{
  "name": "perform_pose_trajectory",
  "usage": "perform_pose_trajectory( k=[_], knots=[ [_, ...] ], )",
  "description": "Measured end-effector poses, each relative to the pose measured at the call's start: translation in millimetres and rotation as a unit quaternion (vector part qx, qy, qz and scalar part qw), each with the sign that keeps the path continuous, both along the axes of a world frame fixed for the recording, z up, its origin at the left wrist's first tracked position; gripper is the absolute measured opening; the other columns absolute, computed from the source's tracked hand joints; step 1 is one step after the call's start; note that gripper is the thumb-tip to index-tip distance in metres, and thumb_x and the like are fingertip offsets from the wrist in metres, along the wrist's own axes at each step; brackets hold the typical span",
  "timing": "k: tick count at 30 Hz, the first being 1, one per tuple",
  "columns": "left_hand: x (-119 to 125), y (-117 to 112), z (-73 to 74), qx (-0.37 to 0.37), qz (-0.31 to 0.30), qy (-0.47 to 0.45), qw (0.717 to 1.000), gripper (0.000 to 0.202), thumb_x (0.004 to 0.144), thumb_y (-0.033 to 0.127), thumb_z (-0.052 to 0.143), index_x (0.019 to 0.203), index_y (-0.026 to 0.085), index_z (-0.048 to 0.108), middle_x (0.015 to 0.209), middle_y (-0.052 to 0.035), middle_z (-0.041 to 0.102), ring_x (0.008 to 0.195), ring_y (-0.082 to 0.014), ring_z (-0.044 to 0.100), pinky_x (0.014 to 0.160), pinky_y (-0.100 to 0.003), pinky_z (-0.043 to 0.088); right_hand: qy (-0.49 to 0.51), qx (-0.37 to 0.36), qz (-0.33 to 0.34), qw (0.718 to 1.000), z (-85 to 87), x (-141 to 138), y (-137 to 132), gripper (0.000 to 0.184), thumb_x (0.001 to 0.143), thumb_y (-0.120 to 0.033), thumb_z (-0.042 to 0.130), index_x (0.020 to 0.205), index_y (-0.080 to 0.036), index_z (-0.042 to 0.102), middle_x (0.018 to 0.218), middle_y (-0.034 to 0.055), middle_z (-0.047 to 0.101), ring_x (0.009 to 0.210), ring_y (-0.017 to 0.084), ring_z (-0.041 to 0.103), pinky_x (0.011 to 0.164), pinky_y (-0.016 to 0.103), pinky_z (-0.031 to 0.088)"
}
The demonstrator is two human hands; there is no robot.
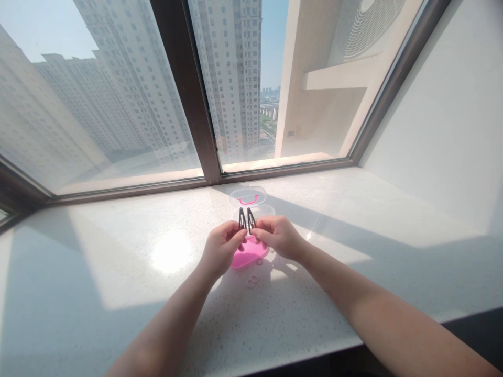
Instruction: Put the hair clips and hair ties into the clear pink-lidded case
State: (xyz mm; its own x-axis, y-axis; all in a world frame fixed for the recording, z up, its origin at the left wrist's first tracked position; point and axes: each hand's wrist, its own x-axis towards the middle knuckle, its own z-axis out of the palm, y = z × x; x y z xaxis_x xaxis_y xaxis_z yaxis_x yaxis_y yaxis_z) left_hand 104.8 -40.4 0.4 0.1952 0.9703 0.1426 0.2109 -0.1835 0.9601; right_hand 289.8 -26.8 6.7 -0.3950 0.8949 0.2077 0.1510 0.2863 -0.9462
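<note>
Two thin black hair clips (246,219) stand up together; the left hand (222,250) and right hand (280,236) pinch them.

This looks like a room in a high-rise flat, a home rather than a workplace: a wide, pale speckled stone counter (118,293) runs as a sill beneath a large window (118,104) with a dark frame (184,94), and plain white walls (444,131) close it in on the right. Outside stand tall residential tower blocks (231,68) seen from far up, with an air-conditioner fan unit (365,21) on a ledge of the same building. Small personal things on the counter, a little pink case (245,259) and black hair clips (247,219), suit a domestic setting.
</note>
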Motion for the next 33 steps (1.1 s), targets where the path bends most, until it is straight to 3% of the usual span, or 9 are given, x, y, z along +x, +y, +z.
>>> perform_pose_trajectory(
  k=[33],
  knots=[
    [0.8,-0.8,2.6,0.004,0.000,-0.004,1.000,0.018,0.086,0.030,0.060,0.077,0.015,0.062,0.066,-0.0013,0.063,0.059,-0.0129,0.059,0.057,-0.024,0.047,0.003,-0.002,-0.007,1.000,0.6,0.2,-0.2,0.023,0.085,-0.026,0.059,0.066,-0.014,0.062,0.058,0.0006,0.061,0.050,0.010,0.056,0.047,0.020,0.043]
  ],
)
